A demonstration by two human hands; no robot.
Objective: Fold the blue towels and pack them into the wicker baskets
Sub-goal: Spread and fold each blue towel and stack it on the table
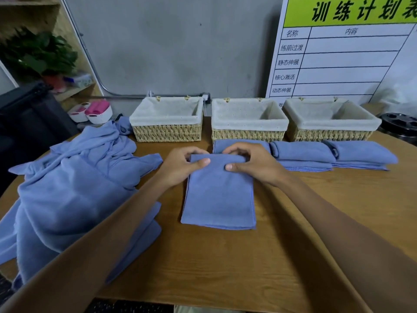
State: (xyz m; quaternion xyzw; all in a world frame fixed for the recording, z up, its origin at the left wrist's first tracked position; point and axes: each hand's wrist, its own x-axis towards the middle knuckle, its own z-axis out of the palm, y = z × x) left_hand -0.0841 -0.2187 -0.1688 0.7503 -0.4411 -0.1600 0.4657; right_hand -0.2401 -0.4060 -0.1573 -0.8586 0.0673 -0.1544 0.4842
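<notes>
While hands (216,163) pinch towel's (218,195) edge.

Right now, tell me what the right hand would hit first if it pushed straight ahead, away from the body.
Probably the folded towel lying just beyond the right hand, then the middle wicker basket behind it; depth is uncertain.

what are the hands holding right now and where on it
Both hands hold the folded blue towel by its far end: the left hand pinches the far left corner, the right hand the far right corner, where the edge is rolled over.
</notes>
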